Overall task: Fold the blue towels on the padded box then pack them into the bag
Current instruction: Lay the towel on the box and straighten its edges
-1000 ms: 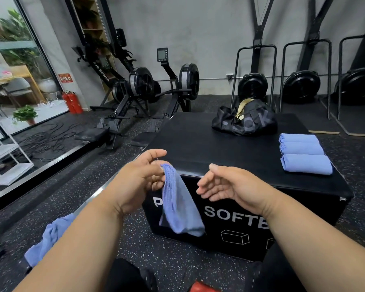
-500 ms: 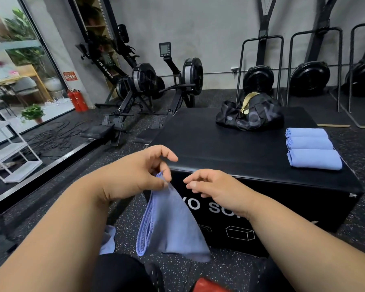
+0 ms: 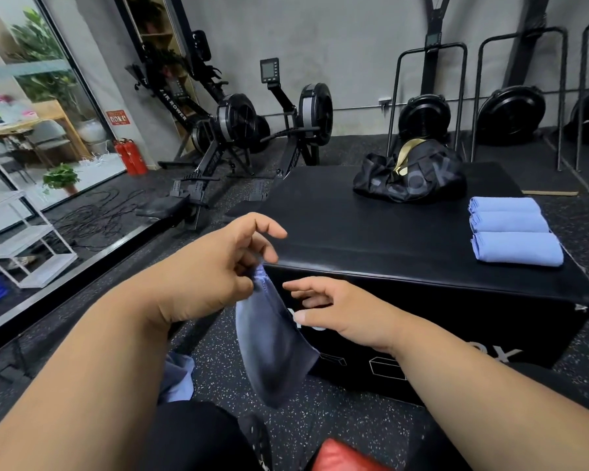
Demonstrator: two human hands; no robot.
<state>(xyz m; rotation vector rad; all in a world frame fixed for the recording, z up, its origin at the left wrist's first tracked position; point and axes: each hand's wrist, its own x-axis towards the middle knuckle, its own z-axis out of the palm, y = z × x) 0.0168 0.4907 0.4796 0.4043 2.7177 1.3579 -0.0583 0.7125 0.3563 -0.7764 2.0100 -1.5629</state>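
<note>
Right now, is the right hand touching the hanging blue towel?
Cannot tell. In the head view the right hand reaches toward the hanging blue towel, which the left hand pinches, but overlap hides any contact.

The padded box (image 3: 405,239) stands in front of the person, a little to the right. On its top, at the far side, lies the bag (image 3: 412,178). Along its right edge 3 folded towels (image 3: 512,229) lie side by side, touching. Before the near left corner of the box, the left hand (image 3: 215,270) holds a hanging towel (image 3: 272,348); the right hand (image 3: 340,311) is just beside it. Another towel (image 3: 177,375) lies on the floor, below the left arm. Behind the box, rowing machines (image 3: 252,130) stand near the wall.
</note>
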